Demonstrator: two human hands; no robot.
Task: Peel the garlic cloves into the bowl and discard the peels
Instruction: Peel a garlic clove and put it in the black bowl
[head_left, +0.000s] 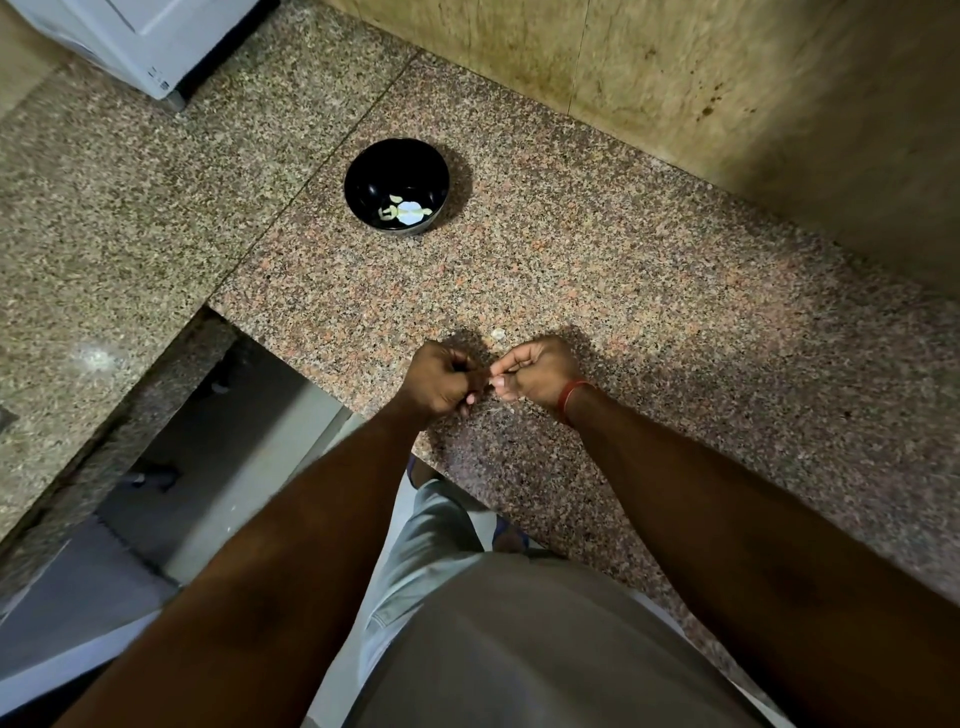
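A black bowl (396, 186) stands on the speckled granite counter (597, 270), with pale garlic cloves (408, 212) lying in its bottom. My left hand (441, 382) and my right hand (537, 371) meet near the counter's front edge, fingertips pinched together on a small garlic clove that the fingers mostly hide. A red thread circles my right wrist. One pale garlic piece (498, 333) lies on the counter just beyond my right hand. Thin peel scraps (498, 411) lie on the counter under my hands.
A tan stone wall (701, 78) runs along the back right of the counter. A white appliance (135, 41) sits at the far left corner. A gap with floor below opens left of the counter edge (218, 441).
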